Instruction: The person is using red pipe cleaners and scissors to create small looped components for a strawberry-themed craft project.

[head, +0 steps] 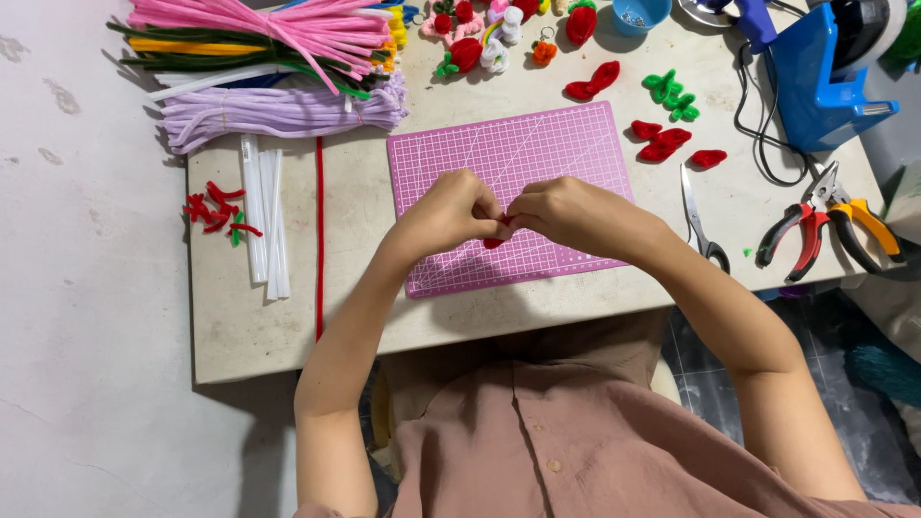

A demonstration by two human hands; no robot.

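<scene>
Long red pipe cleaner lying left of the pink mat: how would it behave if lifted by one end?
The red pipe cleaner is very thin for its length, so it would probably sag or bend rather than stay rigid. It looks light. Its fuzzy surface likely grips rather than slips. Lying flat and straight on the table, a sideways push would probably slide or roll it slightly.

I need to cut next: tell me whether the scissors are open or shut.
Shut: the scissors lie flat on the table right of the pink mat, blades together in one line.

Mostly hidden between left hand and right hand: small red fuzzy piece, shape too covered to tell. Cut off by top edge: blue cup, pink fuzzy sticks. Fingertips tucked away, out of sight.
</scene>
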